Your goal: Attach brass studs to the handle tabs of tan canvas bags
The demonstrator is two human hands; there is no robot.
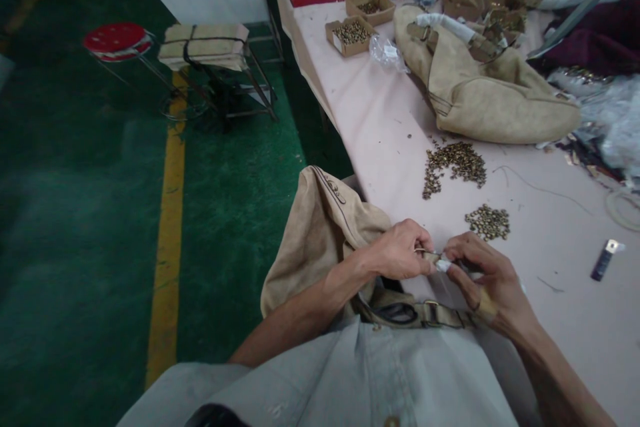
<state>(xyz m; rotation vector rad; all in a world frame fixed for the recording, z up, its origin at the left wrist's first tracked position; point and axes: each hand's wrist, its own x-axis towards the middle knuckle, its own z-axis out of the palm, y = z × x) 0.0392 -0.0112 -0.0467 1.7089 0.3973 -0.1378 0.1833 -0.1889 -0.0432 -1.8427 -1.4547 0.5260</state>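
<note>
Tan bag (295, 247) at nine o'clock; person's left hand (400, 251) and right hand (495, 277) pinch small strip (431, 257), seemingly unfinished; loose studs (466, 164) lie unused at twelve o'clock.

A pale grey-blue cloth garment (320, 377) covers the torso, wrinkled and matte. A round brass-coloured metal button (392, 421) sits low on its front; above the button runs a stitched vertical seam (387, 363), and faint whitish marks (276, 408) lie left of it. Both forearms are bare.
</note>
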